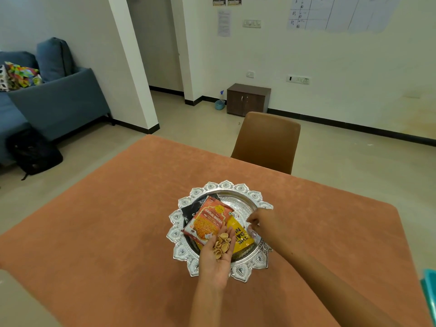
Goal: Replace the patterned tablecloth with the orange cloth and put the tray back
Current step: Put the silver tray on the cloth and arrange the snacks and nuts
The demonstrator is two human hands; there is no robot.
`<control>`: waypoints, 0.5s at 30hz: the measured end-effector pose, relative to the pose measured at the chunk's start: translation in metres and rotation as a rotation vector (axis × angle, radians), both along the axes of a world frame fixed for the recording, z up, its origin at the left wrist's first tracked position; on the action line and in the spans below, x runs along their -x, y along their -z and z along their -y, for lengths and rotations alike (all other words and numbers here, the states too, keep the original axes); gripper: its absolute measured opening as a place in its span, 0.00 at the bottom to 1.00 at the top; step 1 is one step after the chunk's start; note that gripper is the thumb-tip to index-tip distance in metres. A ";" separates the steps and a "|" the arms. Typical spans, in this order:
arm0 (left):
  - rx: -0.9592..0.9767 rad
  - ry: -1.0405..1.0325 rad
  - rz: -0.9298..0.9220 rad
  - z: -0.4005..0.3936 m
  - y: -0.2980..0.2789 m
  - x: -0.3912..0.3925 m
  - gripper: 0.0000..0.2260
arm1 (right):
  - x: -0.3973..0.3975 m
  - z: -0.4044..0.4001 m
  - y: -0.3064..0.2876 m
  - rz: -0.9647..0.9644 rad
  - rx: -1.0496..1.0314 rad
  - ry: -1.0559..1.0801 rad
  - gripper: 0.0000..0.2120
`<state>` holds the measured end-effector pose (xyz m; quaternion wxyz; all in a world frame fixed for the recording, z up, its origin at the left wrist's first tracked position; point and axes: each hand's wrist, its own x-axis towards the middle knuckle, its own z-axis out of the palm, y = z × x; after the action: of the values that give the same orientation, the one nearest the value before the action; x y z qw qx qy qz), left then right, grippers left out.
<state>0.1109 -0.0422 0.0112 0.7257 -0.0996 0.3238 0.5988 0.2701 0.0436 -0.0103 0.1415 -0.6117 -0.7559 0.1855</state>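
The orange cloth covers the table. On it, near the middle, stands the ornate silver tray with an orange snack packet, a yellow packet and a black packet inside. My left hand is held palm up over the tray's near side, cupping several nut shells. My right hand reaches into the tray's right side with fingertips pinched together; I cannot tell what is between them. The patterned tablecloth is out of view.
A brown chair stands at the table's far edge. A blue sofa with a colourful cushion and a black backpack are at the left. A small brown cabinet stands by the wall. A teal object shows at the right edge.
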 end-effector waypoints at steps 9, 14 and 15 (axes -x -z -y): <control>0.000 0.011 -0.024 -0.002 -0.001 -0.006 0.13 | 0.013 -0.013 0.003 0.283 -0.015 -0.172 0.11; 0.006 0.002 -0.029 -0.005 -0.001 -0.007 0.13 | 0.018 -0.006 0.008 0.255 -0.089 -0.155 0.09; 0.004 0.002 -0.033 -0.006 -0.001 -0.007 0.13 | 0.019 -0.004 0.005 0.150 -0.103 -0.130 0.08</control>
<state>0.1177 -0.0366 0.0120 0.7206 -0.0910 0.3370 0.5991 0.2512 0.0475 -0.0154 0.1035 -0.5655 -0.8109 0.1092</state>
